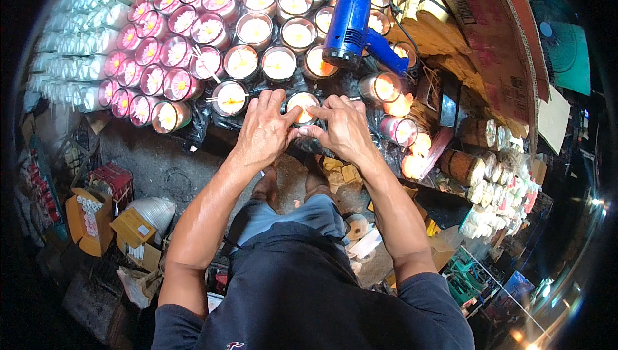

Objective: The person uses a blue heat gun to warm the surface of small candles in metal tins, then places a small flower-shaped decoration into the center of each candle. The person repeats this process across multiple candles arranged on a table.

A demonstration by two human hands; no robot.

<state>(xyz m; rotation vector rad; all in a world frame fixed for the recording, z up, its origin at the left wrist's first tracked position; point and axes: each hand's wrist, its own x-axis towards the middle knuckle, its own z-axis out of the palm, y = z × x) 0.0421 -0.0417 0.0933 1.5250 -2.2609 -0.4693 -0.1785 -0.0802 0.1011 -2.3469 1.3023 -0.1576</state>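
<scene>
Candle [302, 101] is sitting in the front row, between left hand [266, 121] and right hand [344, 123]. Fingers [320, 113] are bracketing its rim; whether they are pinching anything, I cannot tell. Light, even pressure should be keeping its top level. Beyond, a heat gun [348, 23] is overhanging other candles [279, 63].

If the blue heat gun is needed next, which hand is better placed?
Probably the right hand: it is nearer the blue heat gun, whose handle slants to the right. The left hand is farther away.

Hands [264, 124] [346, 128] at glass candle [302, 101] — blue heat gun [349, 25] beyond
</scene>
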